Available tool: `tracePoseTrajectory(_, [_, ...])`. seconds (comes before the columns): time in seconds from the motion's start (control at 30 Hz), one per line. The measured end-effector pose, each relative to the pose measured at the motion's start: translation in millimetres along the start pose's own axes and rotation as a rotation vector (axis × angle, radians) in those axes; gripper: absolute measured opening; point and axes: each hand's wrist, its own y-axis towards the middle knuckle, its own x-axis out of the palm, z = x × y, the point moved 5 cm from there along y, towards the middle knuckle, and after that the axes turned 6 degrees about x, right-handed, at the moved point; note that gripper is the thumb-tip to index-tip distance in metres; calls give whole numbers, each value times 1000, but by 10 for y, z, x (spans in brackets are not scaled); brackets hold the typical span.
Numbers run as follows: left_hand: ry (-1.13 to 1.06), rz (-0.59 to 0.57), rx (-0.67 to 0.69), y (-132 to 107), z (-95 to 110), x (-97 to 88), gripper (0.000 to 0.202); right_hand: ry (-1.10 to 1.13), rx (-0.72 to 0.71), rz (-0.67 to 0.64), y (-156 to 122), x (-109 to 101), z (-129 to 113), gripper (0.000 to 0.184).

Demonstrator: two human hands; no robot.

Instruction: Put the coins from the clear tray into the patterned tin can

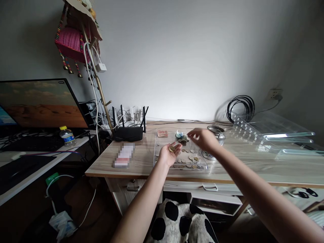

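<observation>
Nearest you: a spotted cushion [177, 219], below the front edge of the desk [141, 152].

On the desk: a clear tray [158, 141], its front rim near the desk edge. Loose coins [188, 162] lie scattered on the tray floor, mostly front and right.

Your left hand [169, 153] is over the tray's left-centre, palm up, fingers apart and lightly cupped. A few palm coins [172, 148] rest in it, not clamped.

Your right hand [204, 139] hovers above the tray's right rear, fingers drawn together and pointing left. It is too small to tell whether anything is pinched.

Just beside its fingertips: crumpled banknotes [181, 136] at the tray's rear. A red note [162, 133] lies flat in the rear left corner.

A metal tin [216, 130] stands right of the tray, partly hidden by the right hand.

Farthest: a black router [128, 133], rear left, by the wall.
</observation>
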Motion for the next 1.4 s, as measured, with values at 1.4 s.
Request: tracePoseTrajectory(1.4, [77,50,-4,21,-2,-36,15,-419,319,-164,294,-464,978,23])
